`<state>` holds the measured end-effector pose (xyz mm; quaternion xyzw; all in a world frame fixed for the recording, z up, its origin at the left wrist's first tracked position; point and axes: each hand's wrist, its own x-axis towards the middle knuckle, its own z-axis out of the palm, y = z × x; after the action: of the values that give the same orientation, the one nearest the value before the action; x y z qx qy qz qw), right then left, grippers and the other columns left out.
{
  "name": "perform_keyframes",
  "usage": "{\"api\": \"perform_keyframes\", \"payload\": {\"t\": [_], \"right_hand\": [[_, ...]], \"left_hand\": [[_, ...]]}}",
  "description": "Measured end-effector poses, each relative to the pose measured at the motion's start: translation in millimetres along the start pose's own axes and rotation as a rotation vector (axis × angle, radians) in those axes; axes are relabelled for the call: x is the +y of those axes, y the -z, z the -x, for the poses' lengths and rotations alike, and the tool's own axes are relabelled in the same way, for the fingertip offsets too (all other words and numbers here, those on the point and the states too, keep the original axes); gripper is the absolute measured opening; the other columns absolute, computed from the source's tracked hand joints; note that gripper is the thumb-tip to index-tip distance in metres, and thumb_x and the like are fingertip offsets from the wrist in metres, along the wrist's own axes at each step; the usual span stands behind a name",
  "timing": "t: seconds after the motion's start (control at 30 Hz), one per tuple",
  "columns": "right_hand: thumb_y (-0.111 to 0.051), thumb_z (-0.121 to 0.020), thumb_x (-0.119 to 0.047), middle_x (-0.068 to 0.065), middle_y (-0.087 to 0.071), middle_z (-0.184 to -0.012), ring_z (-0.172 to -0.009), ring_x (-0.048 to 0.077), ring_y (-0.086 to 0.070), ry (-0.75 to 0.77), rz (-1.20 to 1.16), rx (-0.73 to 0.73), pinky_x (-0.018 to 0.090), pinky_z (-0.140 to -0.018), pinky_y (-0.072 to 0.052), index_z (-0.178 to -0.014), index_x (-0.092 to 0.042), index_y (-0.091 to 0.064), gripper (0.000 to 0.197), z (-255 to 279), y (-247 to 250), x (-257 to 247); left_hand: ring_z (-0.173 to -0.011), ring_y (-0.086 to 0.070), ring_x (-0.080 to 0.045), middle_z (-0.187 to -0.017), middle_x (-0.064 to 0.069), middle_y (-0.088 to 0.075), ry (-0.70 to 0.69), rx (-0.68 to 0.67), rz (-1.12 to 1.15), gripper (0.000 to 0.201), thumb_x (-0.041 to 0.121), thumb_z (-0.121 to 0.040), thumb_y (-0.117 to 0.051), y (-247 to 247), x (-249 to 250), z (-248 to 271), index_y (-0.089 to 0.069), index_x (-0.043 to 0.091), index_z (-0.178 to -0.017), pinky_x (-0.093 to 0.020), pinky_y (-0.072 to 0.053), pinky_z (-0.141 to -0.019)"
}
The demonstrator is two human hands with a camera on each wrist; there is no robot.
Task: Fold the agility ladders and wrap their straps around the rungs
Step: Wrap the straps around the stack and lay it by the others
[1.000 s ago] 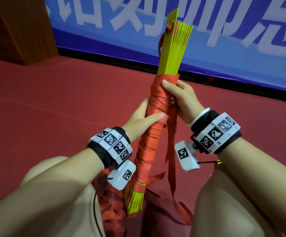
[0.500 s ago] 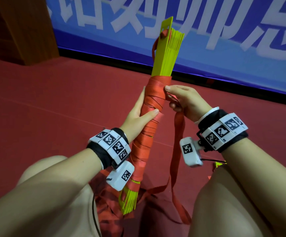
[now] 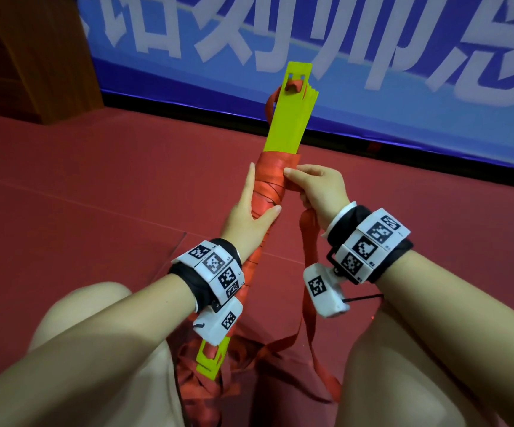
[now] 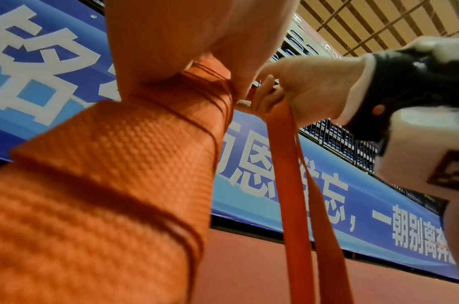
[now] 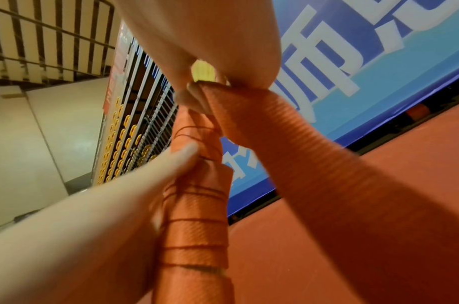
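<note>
Right hand (image 3: 317, 188) has come round from behind and now pinches the red strap (image 3: 309, 266) at the bundle's 3 o'clock edge, left hand (image 3: 249, 214) clasping the upright rung bundle (image 3: 292, 118) between the knees, so another turn is nearly laid.

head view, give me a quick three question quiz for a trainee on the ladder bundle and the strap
1. True or false: the left hand holds the wrapped part of the ladder bundle.
2. Which hand pinches the red strap at the top edge of the wrap: A left, B right?
3. Fill in: the bare rungs sticking out above the wrap are ___ in colour.

Key: 1 true; 2 B; 3 yellow-green
</note>
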<state>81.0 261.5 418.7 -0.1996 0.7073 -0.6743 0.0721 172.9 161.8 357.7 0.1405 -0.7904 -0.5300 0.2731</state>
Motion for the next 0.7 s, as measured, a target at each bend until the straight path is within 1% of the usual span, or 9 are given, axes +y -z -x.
{"api": "perform_keyframes", "payload": {"t": [0.07, 0.13, 0.23, 0.3, 0.4, 0.53, 0.57, 0.6, 0.7], "right_hand": [[-0.066, -0.089, -0.021, -0.001, -0.056, -0.058, -0.041, 0.007, -0.044, -0.002, 0.021, -0.008, 0.018, -0.041, -0.035, -0.103, -0.009, -0.064, 0.019, 3, -10, 3], [-0.065, -0.089, -0.029, 0.003, -0.061, -0.075, -0.05, 0.01, -0.053, 0.004, 0.038, -0.023, 0.024, -0.051, -0.043, -0.113, -0.012, -0.058, 0.03, 7, -20, 7], [-0.067, -0.087, -0.031, -0.006, -0.066, -0.097, -0.079, 0.009, -0.064, 0.1, 0.077, -0.013, 0.033, -0.076, -0.052, -0.115, -0.019, -0.056, 0.033, 15, -29, 12], [-0.068, -0.087, -0.03, -0.011, -0.062, -0.108, -0.089, -0.005, -0.061, 0.141, 0.094, 0.0, 0.021, -0.083, -0.051, -0.13, -0.02, -0.05, 0.048, 17, -27, 12], [-0.069, -0.086, -0.03, -0.017, -0.056, -0.121, -0.095, -0.018, -0.056, 0.21, 0.064, -0.002, 0.013, -0.087, -0.048, -0.147, -0.024, -0.033, 0.072, 17, -25, 6], [-0.065, -0.083, -0.034, -0.014, -0.055, -0.134, -0.121, 0.0, -0.053, 0.299, 0.045, -0.011, 0.038, -0.106, -0.043, -0.146, -0.029, -0.038, 0.068, 21, -29, 2], [-0.064, -0.085, -0.031, -0.014, -0.055, -0.134, -0.121, 0.0, -0.053, 0.301, 0.027, -0.017, 0.037, -0.107, -0.043, -0.145, -0.027, -0.039, 0.064, 21, -29, 0], [-0.064, -0.087, -0.029, -0.013, -0.055, -0.134, -0.121, 0.0, -0.053, 0.295, -0.001, -0.026, 0.036, -0.107, -0.043, -0.145, -0.025, -0.04, 0.062, 20, -29, -1], [-0.071, -0.084, -0.031, -0.006, -0.056, -0.134, -0.114, 0.0, -0.057, 0.251, -0.045, -0.066, 0.028, -0.101, -0.048, -0.146, -0.023, -0.039, 0.07, 15, -27, -1]], "left_hand": [[-0.113, -0.059, -0.028, -0.128, -0.007, -0.06, 0.045, -0.012, -0.052, 0.073, 0.042, -0.096, -0.05, 1, -1, -2, -0.001, 0.052, -0.149, -0.035, -0.046, -0.097], [-0.13, -0.046, -0.034, -0.143, -0.014, -0.048, 0.086, -0.029, -0.04, 0.057, 0.038, -0.103, -0.032, 2, -5, -4, -0.002, 0.051, -0.15, -0.037, -0.036, -0.105], [-0.117, -0.054, -0.01, -0.14, -0.001, -0.047, 0.059, -0.096, 0.0, 0.059, 0.021, -0.103, -0.027, 4, -1, 2, -0.005, 0.046, -0.151, -0.015, -0.037, -0.094], [-0.101, -0.049, 0.017, -0.138, 0.01, -0.042, 0.03, -0.123, 0.053, 0.061, 0.01, -0.104, -0.03, 6, 2, 5, -0.009, 0.039, -0.153, 0.006, -0.029, -0.079], [-0.124, -0.027, 0.017, -0.151, 0.015, -0.027, -0.065, -0.11, 0.141, 0.057, 0.005, -0.104, -0.031, 14, 7, 7, -0.017, 0.03, -0.153, 0.009, -0.018, -0.093], [-0.116, -0.044, 0.013, -0.135, 0.009, -0.044, -0.121, -0.088, 0.22, 0.053, 0.004, -0.103, -0.035, 22, 12, 10, -0.024, 0.026, -0.151, 0.003, -0.03, -0.093], [-0.121, -0.026, -0.002, -0.116, 0.007, -0.025, -0.12, -0.086, 0.235, 0.054, 0.007, -0.103, -0.038, 23, 13, 11, -0.024, 0.03, -0.15, -0.002, -0.038, -0.083], [-0.075, -0.03, -0.001, -0.081, 0.003, -0.032, -0.113, -0.078, 0.243, 0.056, 0.011, -0.103, -0.041, 24, 13, 11, -0.023, 0.035, -0.15, -0.008, -0.041, -0.07], [-0.066, -0.048, -0.01, -0.074, -0.007, -0.045, -0.029, -0.08, 0.378, 0.057, 0.017, -0.102, -0.047, 27, 11, 9, -0.026, 0.044, -0.147, -0.013, -0.043, -0.06]]}}
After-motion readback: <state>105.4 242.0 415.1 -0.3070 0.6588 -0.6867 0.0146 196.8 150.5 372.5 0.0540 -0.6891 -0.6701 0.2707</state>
